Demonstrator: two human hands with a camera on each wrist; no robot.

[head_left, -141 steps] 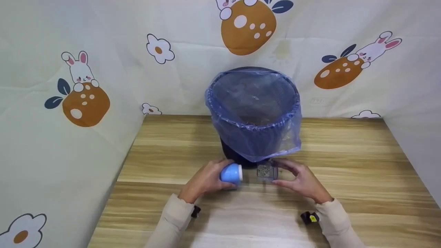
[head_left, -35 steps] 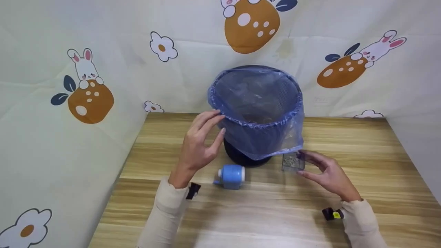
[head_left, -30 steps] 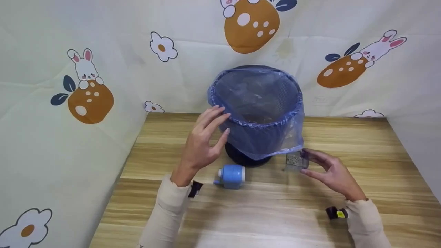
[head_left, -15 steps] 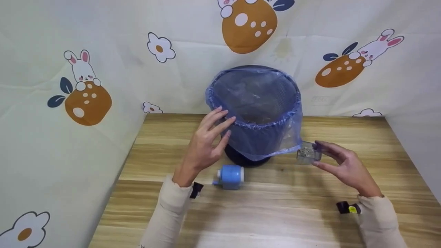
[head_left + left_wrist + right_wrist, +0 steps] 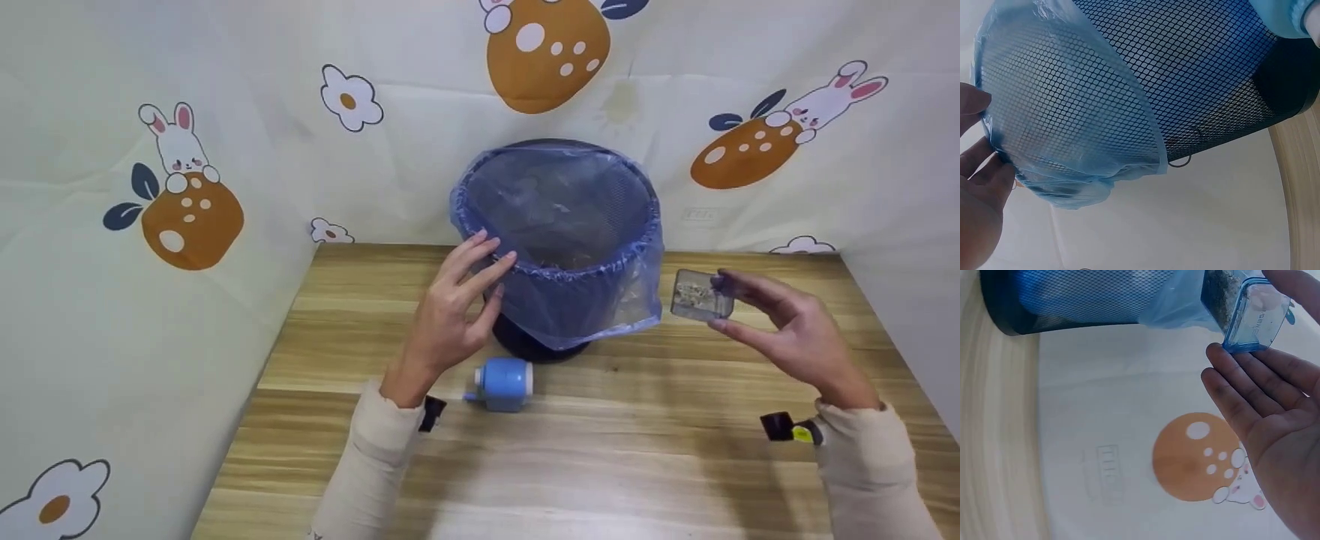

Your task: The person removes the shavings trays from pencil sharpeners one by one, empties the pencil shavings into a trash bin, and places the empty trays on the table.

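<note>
My right hand pinches a clear shavings drawer between thumb and fingertips, raised above the table to the right of the bin. Grey pencil shavings lie in it, also visible through the wall of the drawer in the right wrist view. My left hand touches the near-left rim of the mesh trash bin with fairly straight fingers. A thin blue bag lines the bin and hangs over its rim. In front of the bin, a blue crank pencil sharpener rests on the table.
The wood-grain table ends at a pale cloth backdrop printed with rabbits, fruit and flowers. A small dark speck lies on the tabletop right of the sharpener. The bin stands close to the back edge.
The sharpener has been let go on the table. My left hand has moved up to the bin rim. My right hand has carried the shavings drawer right and upward, away from the bin's front.
</note>
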